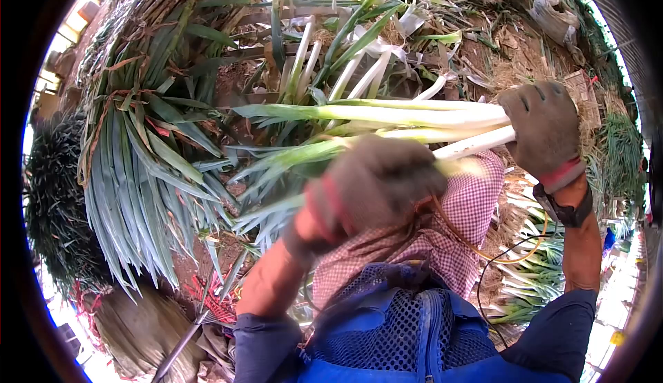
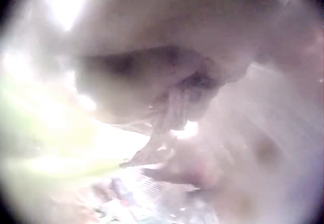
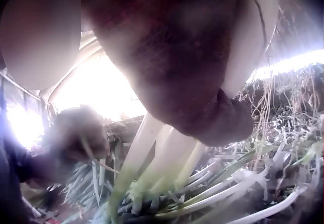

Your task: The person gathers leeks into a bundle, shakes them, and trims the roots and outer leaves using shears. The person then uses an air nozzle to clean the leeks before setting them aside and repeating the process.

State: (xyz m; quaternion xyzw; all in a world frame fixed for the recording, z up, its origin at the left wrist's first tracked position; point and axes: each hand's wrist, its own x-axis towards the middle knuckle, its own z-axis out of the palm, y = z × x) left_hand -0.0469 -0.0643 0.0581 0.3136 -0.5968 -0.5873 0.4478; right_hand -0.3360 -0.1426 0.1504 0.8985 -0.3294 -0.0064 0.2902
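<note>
Several leeks [image 1: 414,113] lie sideways above the lap, white ends to the right and green leaves to the left. My gloved right hand [image 1: 545,127] grips them by their white ends; in the right wrist view its glove [image 3: 177,67] covers part of the leeks [image 3: 167,153]. My gloved left hand [image 1: 376,193], blurred, is in front of the leeks' lower side with its fingers curled. In the left wrist view, thin pale strands [image 2: 174,107] come out from between the left hand's fingers [image 2: 131,87]; what they belong to is unclear.
A large tied bundle of leeks [image 1: 152,169] lies at the left. Loose leeks and leaf scraps [image 1: 359,72] cover the ground ahead. More leeks [image 1: 528,265] lie at the lower right, beside a checked cloth [image 1: 483,183] over the lap. A metal tool [image 1: 183,348] stands at the lower left.
</note>
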